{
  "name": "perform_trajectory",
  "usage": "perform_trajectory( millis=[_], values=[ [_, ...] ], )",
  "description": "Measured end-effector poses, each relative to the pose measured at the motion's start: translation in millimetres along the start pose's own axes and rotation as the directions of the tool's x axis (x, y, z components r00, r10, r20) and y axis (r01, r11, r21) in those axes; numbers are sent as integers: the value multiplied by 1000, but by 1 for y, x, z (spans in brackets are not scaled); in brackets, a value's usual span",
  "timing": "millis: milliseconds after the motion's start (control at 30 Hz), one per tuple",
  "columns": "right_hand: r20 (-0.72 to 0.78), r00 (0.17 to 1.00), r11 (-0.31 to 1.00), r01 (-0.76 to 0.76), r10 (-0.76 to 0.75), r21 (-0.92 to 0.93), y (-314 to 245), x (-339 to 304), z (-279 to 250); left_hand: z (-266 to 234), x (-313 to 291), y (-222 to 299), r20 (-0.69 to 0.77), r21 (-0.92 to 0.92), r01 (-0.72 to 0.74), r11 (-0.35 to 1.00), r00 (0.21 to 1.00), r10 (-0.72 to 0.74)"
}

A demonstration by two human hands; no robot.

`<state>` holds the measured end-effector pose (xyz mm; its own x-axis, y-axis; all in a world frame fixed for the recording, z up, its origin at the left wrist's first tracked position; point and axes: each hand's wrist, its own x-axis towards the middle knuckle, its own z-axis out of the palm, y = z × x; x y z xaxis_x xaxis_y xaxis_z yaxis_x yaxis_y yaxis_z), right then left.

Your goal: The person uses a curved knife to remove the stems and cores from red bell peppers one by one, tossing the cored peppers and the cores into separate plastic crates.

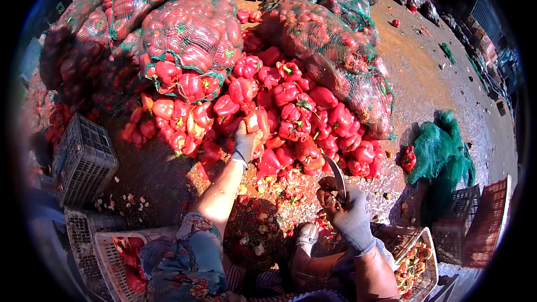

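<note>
My left hand (244, 144), in a grey glove, reaches to the front of a big heap of red bell peppers (286, 94). Its fingers are closed round one red bell pepper (259, 122) at the heap's edge. To the right and nearer to me, my right hand (352, 215) wears a grey glove with dark, stained fingers. It grips a knife with a curved blade (337, 174), whose tip points up and left toward the peppers; the handle is hidden in the fist.
Full mesh sacks of peppers (193, 25) rise behind the heap. At lower left a crate (106, 246) holds red peppers; at lower right another crate (430, 246) holds pepper scraps. A dark crate (84, 159) stands left, green netting (436, 154) lies right. Scraps litter the floor.
</note>
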<state>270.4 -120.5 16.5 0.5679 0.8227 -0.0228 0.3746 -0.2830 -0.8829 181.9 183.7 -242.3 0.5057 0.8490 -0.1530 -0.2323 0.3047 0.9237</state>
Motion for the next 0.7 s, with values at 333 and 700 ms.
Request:
perform_trajectory(
  millis=[333,700],
  values=[
    [-140,972,980,196,-189,36,-22,5,18,16,-164,172,419,751,-540,380,834,359],
    [347,812,853,519,-469,-63,-70,-33,39,-20,-272,211,702,628,-735,256,677,223]
  ],
)
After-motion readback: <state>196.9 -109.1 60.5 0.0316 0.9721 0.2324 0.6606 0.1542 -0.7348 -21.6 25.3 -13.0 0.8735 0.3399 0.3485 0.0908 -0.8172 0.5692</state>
